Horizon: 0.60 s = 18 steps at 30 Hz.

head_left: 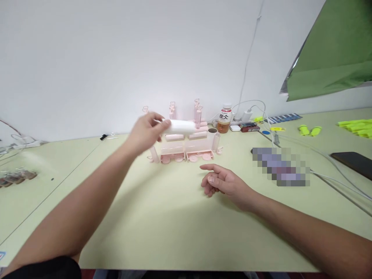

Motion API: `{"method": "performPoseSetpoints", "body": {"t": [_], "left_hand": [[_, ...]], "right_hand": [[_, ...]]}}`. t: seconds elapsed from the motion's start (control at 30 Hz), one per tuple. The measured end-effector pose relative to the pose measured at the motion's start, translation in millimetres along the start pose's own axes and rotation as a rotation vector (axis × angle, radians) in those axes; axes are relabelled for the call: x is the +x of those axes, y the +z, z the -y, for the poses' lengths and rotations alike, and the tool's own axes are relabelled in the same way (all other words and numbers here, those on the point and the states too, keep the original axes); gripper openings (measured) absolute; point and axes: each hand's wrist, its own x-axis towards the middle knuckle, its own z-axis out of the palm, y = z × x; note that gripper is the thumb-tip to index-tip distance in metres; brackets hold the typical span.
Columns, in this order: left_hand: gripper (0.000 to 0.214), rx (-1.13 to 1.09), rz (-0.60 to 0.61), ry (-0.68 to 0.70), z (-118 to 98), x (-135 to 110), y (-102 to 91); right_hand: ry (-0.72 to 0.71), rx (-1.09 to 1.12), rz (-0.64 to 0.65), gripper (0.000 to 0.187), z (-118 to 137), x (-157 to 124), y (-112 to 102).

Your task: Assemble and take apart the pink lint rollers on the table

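My left hand (148, 131) grips one end of a smooth white roll (182, 126), holding it level in the air before a group of pink pieces. The roll is slightly blurred. Below it stand pink plastic holders (200, 156) with round discs in their bases and pale rolls (199, 145) lying behind. Slim pink pieces with heart-shaped tops (198, 116) stand upright at the back. My right hand (221, 181) hovers over the table, nearest to the right holder, its index finger stretched out and the others loosely curled, with nothing in it.
A drink bottle (224, 119) stands by the wall, near a cardboard tube (212, 131). White cables (334, 174) cross the right side, past a blurred-out object (280, 166) and a dark phone (353, 163). Neon yellow pieces (356, 127) lie far right; small packets (19, 176) lie far left.
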Motion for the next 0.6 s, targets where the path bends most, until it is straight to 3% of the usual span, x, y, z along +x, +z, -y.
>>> {"method": "performPoseSetpoints", "body": {"t": [0.1,0.17,0.23,0.3,0.4,0.5,0.6], "left_hand": [[0.038,-0.386,0.277,-0.039,0.7,-52.7,45.9],[0.042,-0.498,0.403,-0.081,9.1,-80.3,72.1],[0.046,-0.467,0.488,-0.106,20.2,-97.2,87.8],[0.048,-0.279,0.503,-0.003,30.8,-103.5,93.4],[0.045,0.208,0.369,0.148,44.4,-99.3,92.5],[0.044,0.571,0.274,0.094,56.2,-88.0,92.6],[0.047,0.702,0.282,0.029,65.9,-78.2,95.5]], "right_hand": [[-0.105,0.005,-0.017,0.062,1.5,-2.2,2.3],[-0.166,-0.023,-0.062,0.054,2.8,-3.2,2.8],[-0.201,-0.055,-0.114,0.046,4.2,-3.3,2.3],[-0.201,-0.078,-0.144,0.043,5.6,-2.6,1.2],[-0.147,-0.107,-0.182,0.043,7.3,-1.4,-0.1],[-0.1,-0.127,-0.204,0.045,8.4,-1.4,-0.2],[-0.084,-0.145,-0.201,0.046,9.1,-2.6,0.6]]}}
